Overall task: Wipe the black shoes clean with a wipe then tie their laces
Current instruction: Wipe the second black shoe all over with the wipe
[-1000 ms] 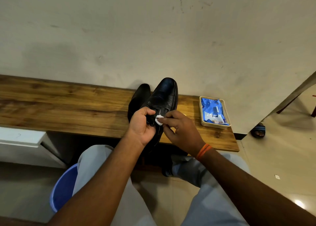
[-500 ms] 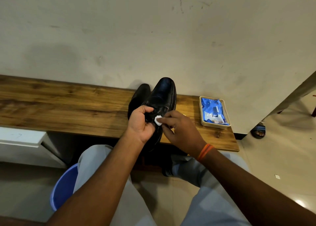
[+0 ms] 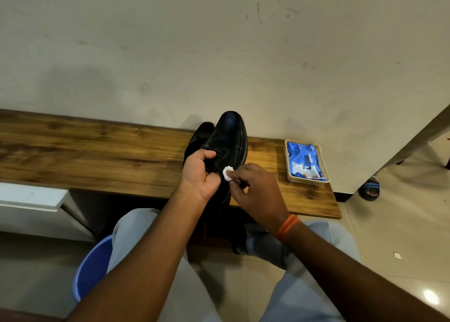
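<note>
Left hand (image 3: 198, 175) grips shoe (image 3: 227, 139), toe toward wall, right hand (image 3: 255, 190) pinching wipe (image 3: 228, 170)

Shoes (image 3: 229, 139): glossy black. Wipe (image 3: 228, 170): white. Tabletop (image 3: 97, 156): brown wood grain with darker streaks. Tray (image 3: 307, 181): cream; packet (image 3: 304, 161) inside: blue and white. Wristband (image 3: 288, 226): orange. Trousers (image 3: 304, 285): pale grey. Bucket (image 3: 92, 270): blue. Wall (image 3: 219, 53): off-white, scuffed. Floor (image 3: 401, 236): beige tile.

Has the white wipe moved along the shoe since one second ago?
Yes. The wipe slid slightly toward the shoe's heel and the bench's front edge, pinched in the right hand.
</note>
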